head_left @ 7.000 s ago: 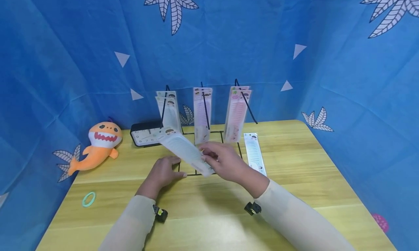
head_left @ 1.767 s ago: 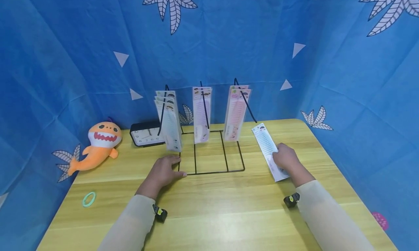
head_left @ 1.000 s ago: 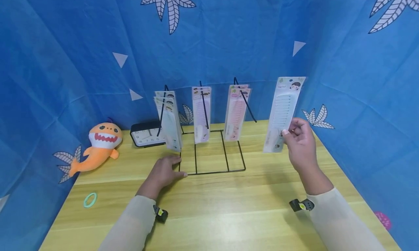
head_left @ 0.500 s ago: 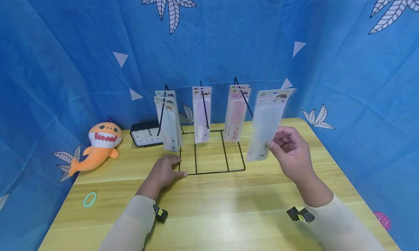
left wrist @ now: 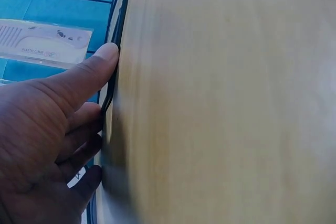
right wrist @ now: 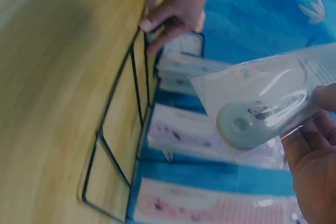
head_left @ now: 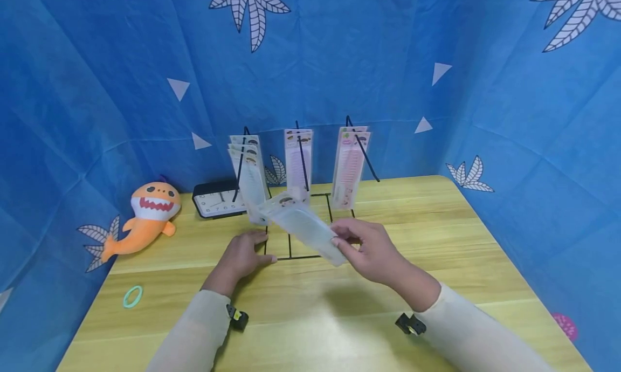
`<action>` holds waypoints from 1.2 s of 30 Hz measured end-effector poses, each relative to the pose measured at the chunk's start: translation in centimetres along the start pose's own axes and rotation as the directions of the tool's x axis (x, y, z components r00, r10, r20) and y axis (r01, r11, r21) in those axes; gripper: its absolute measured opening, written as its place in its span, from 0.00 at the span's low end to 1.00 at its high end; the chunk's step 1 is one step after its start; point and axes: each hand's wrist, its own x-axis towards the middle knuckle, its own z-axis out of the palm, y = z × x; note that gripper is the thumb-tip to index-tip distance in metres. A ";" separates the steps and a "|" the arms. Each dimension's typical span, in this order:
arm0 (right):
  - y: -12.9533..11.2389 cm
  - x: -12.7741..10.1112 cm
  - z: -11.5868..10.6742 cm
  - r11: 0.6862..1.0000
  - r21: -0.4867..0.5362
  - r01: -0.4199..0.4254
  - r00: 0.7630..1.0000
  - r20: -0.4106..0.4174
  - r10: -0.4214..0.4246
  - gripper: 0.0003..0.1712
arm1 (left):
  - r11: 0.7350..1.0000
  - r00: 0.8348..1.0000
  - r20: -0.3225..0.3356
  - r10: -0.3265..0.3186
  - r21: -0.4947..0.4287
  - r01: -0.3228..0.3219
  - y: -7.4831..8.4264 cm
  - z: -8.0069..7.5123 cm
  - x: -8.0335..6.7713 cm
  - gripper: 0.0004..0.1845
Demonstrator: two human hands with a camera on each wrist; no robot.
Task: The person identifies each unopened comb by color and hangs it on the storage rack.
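Observation:
My right hand [head_left: 371, 250] pinches the lower end of a packaged comb [head_left: 305, 226], tilted above the front of a black wire rack [right wrist: 98, 132]. The right wrist view shows a pale green comb inside its clear sleeve. My left hand [head_left: 242, 256] grips the rack's front left corner, thumb on the front wire. Pale green comb packs [head_left: 251, 183] hang on the left hook, purple packs [head_left: 297, 162] on the middle one and pink packs [head_left: 348, 172] on the right one. The held pack hides part of the rack's base and the lower purple packs.
Behind the left hook stands a black-framed clock [head_left: 213, 202]. An orange plush shark [head_left: 150, 215] leans at the table's left edge, with a mint-green ring [head_left: 132, 296] nearer. A blue patterned cloth [head_left: 388, 81] surrounds the wooden table [head_left: 436, 226].
A third green pack went onto the left hook. My right hand then picked the last pack off the table at right, raised it and brought it left, tilting it. My left hand stayed put.

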 end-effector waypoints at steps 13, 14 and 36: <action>-0.5 3.2 4.3 0.995 0.023 -0.092 0.986 0.140 0.088 0.13 | 0.998 0.999 -0.037 0.011 -0.067 -0.013 0.0 0.3 -0.1 0.35; -0.5 3.4 4.4 0.995 0.022 -0.094 0.986 0.144 0.090 0.14 | 0.998 0.999 -0.040 0.015 -0.066 -0.017 0.0 0.3 -0.1 0.35; 0.7 4.0 5.5 0.991 -0.048 -0.128 0.980 0.145 0.134 0.14 | 0.998 0.999 -0.031 0.023 -0.051 -0.024 0.2 0.1 -0.1 0.39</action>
